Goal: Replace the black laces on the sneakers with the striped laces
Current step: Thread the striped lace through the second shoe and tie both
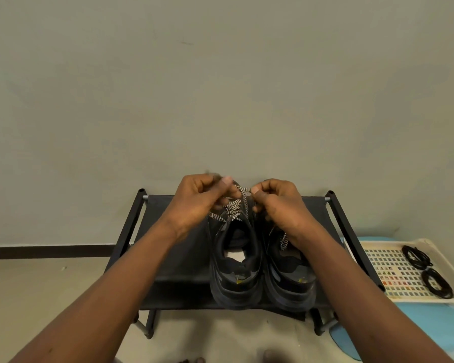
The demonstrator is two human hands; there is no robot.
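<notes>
i'm looking down over both forearms at a low black shoe rack with a dark fabric shelf (178, 244) that stands against a plain pale wall. two chunky black sneakers sit side by side on the shelf, heels toward me and touching or nearly so.

both hands are raised over the far end of the left-side sneaker (231, 260). my left hand (199, 200) is curled, its fingertips pinching one stretch of the black-and-white striped lace (243, 196). my right hand (278, 205) is curled too, thumb and fingers pinching the same lace just across from the left. a short span of lace runs between the two hands, and more of it drops to the sneaker's eyelets and crosses there. one loose striped end trails out to the left under my left wrist.

the right-side sneaker (288, 268) lies partly under my right wrist. a striped lace end (283, 241) hangs down into its opening.

to the right of the rack a white perforated plastic tray (393, 271) rests on a light blue surface (430, 326). two coiled black laces lie in the tray, one bundle (417, 256) farther from me and one bundle (437, 282) nearer, well apart from the sneakers.

a dark skirting strip (47, 251) runs along the foot of the wall on the left, above a pale floor (37, 289).
</notes>
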